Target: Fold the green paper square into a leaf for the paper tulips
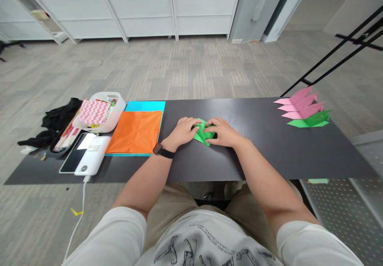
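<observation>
A small piece of folded green paper [202,134] lies on the dark table [269,150] in front of me. My left hand [183,131] rests on its left side, fingers curled and pressing the paper down. My right hand [224,132] covers its right side, fingers bent and pinching the paper's edge. A black watch [158,149] sits on my left wrist. Part of the green paper is hidden under both hands.
An orange sheet [136,132] lies on a cyan sheet [146,106] to the left. Further left are a white basket [101,112] with patterned paper, a phone [76,154], a white power bank [92,156] and black cloth [56,118]. Folded pink pieces [299,102] and a green piece [311,120] lie far right.
</observation>
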{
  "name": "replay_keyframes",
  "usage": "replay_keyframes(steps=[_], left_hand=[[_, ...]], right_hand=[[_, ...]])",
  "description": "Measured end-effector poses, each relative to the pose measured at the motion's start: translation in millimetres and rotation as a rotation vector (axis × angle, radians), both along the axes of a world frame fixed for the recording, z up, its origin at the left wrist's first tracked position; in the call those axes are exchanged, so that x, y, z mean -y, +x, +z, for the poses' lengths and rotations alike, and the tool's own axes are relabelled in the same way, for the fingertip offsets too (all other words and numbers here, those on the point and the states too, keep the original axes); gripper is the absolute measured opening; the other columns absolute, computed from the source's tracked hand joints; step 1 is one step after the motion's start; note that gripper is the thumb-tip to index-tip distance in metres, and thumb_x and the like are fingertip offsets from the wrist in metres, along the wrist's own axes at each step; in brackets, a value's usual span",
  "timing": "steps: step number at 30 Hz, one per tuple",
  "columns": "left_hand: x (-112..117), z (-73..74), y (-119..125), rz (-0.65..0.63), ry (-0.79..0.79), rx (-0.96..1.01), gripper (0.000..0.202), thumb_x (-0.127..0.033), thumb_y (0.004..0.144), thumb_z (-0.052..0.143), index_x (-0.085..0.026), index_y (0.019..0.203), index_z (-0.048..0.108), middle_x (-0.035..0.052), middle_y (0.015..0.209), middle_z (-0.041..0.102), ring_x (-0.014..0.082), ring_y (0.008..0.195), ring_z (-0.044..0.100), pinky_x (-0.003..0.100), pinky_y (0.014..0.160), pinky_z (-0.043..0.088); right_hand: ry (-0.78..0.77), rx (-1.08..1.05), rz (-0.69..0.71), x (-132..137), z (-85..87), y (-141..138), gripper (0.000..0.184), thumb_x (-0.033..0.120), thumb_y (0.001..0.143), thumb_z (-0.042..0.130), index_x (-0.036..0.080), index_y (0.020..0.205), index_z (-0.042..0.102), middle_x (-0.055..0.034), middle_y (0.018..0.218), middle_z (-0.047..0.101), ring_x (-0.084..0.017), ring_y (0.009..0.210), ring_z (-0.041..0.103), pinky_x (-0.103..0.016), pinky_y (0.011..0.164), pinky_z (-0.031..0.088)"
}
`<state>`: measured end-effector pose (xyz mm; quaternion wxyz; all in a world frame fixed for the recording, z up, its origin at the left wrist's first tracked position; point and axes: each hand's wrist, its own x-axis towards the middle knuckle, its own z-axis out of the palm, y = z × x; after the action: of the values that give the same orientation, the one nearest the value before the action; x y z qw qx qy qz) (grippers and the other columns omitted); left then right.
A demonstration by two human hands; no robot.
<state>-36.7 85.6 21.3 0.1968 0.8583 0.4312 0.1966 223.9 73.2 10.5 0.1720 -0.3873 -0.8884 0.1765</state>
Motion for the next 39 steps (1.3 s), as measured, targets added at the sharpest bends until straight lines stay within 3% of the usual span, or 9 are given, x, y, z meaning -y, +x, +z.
replay_keyframes(steps=[5,10,19,24,31,39], left_hand=[[-1,-4.1,2,0.054,0.019,-0.008,0.031,-0.023,0.101,0.057,-0.025,0.128,0.073,0.0063,0.116,0.075,0.0262,0.11,0.066,0.045,0.108,0.048],[-2,-8.0,3,0.175,0.04,-0.017,0.031,-0.022,0.099,0.061,-0.025,0.127,0.073,0.0061,0.109,0.074,0.0279,0.109,0.065,0.048,0.107,0.047],[2,-6.0,11,0.262,0.071,-0.058,0.028,-0.022,0.1,0.061,-0.026,0.126,0.072,0.0082,0.114,0.073,0.0307,0.112,0.063,0.052,0.109,0.046],[5,-0.4,11,0.219,0.084,-0.018,0.027,-0.022,0.102,0.059,-0.024,0.126,0.071,0.0107,0.128,0.068,0.0301,0.119,0.062,0.049,0.109,0.049],[19,2.4,15,0.075,0.117,-0.055,0.025,-0.028,0.103,0.064,-0.024,0.127,0.072,0.0083,0.132,0.071,0.0301,0.121,0.063,0.049,0.111,0.048],[26,0.7,20,0.109,0.108,-0.124,0.028,-0.033,0.104,0.066,-0.029,0.13,0.074,0.0086,0.138,0.07,0.0327,0.124,0.061,0.053,0.113,0.045]], right_hand=[[-0.011,0.001,0.007,3,4.2,-1,0.047,0.04,0.084,0.089,0.034,0.13,0.08,-0.0097,0.137,0.067,-0.034,0.129,0.06,-0.055,0.114,0.045],[-0.023,-0.03,-0.013,6,13.0,-3,0.059,0.035,0.096,0.074,0.033,0.154,0.062,-0.0111,0.137,0.07,-0.033,0.126,0.062,-0.052,0.111,0.046],[0.046,0.037,-0.063,9,7.4,-16,0.039,0.04,0.103,0.069,0.038,0.14,0.077,-0.0101,0.126,0.068,-0.031,0.117,0.06,-0.051,0.104,0.045],[0.059,0.056,-0.126,7,4.6,-16,0.034,0.038,0.104,0.069,0.038,0.136,0.08,-0.0106,0.123,0.067,-0.032,0.114,0.059,-0.052,0.102,0.046],[0.057,0.053,-0.166,3,4.4,-3,0.034,0.034,0.102,0.07,0.035,0.133,0.081,-0.0106,0.122,0.068,-0.031,0.113,0.061,-0.05,0.102,0.047],[0.106,0.071,-0.201,0,-1.8,-6,0.039,0.032,0.104,0.062,0.032,0.14,0.077,-0.0112,0.118,0.068,-0.031,0.11,0.06,-0.049,0.099,0.049]])
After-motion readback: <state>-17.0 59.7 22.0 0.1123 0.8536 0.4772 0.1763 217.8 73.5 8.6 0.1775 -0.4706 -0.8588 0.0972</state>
